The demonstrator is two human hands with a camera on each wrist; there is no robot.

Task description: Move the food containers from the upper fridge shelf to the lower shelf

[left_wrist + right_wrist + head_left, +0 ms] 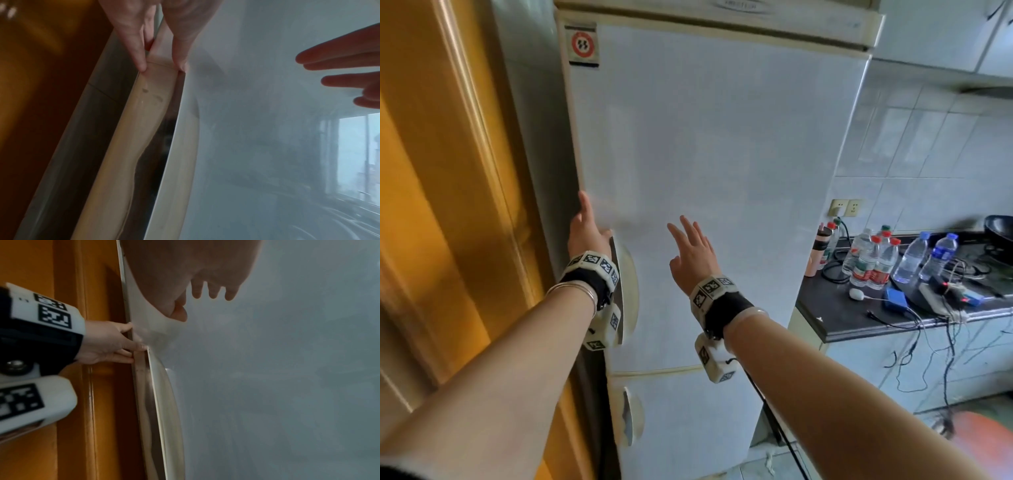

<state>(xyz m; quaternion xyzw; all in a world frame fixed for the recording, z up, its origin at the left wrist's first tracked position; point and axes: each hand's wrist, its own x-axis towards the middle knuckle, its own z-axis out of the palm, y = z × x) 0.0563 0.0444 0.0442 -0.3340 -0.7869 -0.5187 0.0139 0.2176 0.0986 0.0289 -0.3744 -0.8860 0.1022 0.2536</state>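
My left hand pinches the closed fridge door at its edge; my right hand hovers spread. Next I pull it open.

Bare forearms; black wrist straps with white marker-coded camera blocks; left wrist bangles.

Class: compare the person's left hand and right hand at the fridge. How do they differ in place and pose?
The left hand is at the door's left edge, fingers hooked behind it above the upper handle; the right hand is out over the flat door front. The left hand grips; the right hand is spread, holding nothing. Both wear marker-covered wrist cameras, and the door looks closed.
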